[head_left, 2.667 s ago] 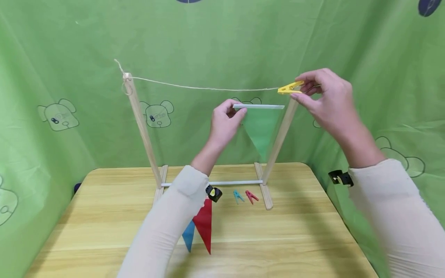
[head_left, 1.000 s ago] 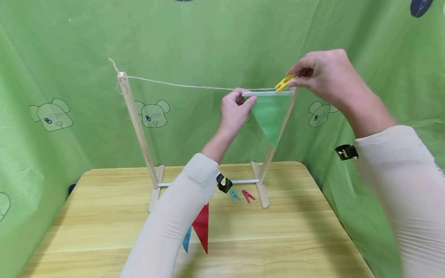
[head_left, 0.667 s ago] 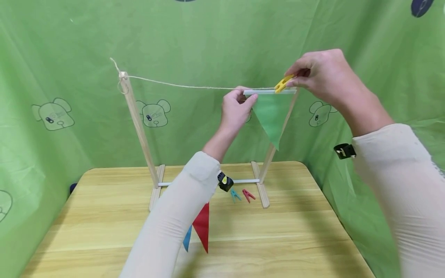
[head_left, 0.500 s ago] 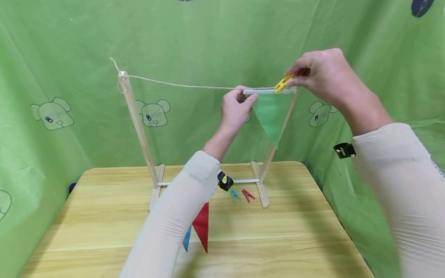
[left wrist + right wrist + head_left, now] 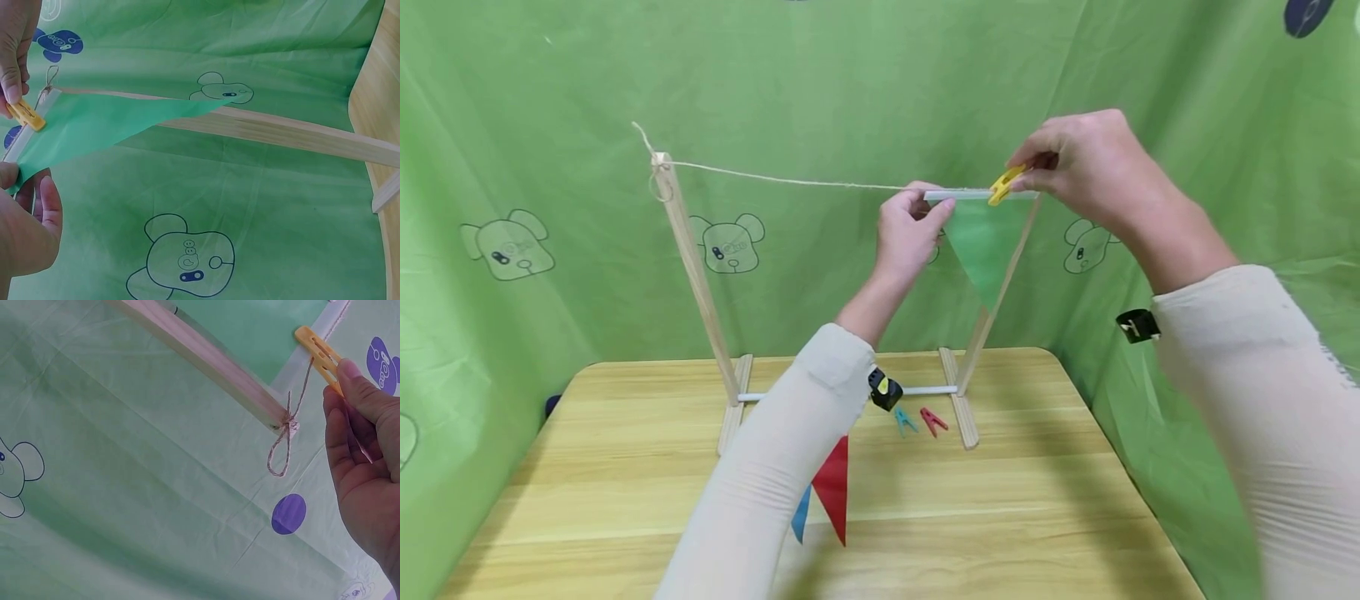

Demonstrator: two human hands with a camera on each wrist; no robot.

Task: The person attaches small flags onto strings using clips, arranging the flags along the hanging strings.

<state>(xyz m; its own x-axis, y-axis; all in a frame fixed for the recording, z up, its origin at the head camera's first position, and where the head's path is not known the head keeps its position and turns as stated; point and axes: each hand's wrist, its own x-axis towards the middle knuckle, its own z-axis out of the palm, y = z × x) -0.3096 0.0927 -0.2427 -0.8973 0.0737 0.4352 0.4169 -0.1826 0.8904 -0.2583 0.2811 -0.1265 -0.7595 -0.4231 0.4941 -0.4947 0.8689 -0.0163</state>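
Observation:
My left hand [image 5: 910, 233] pinches the left end of the white top strip of a green triangular pennant [image 5: 985, 250]. The pennant hangs point down, its strip level with the string [image 5: 790, 179]. Between thumb and fingers, my right hand [image 5: 1090, 162] pinches a yellow clothespin [image 5: 1003, 185], whose jaws straddle the strip and the string near the strip's right half. In the right wrist view the clothespin [image 5: 28, 115] handles sit between thumb and fingertips, close to the string's knot on the post. The left wrist view shows the pennant [image 5: 100, 119] stretched out from both hands.
The string runs between two wooden posts [image 5: 696, 275] joined by a white rod [image 5: 931, 390]. On the table [image 5: 1000, 517] lie a blue clothespin [image 5: 905, 421], a red clothespin [image 5: 933, 421], a red pennant [image 5: 833, 492] and a blue pennant [image 5: 802, 517], the pennants partly under my left sleeve.
The pennant rose to the string, and the yellow clothespin tilted and came down over its strip. Over the last half second the clothespin moved slightly lower and left.

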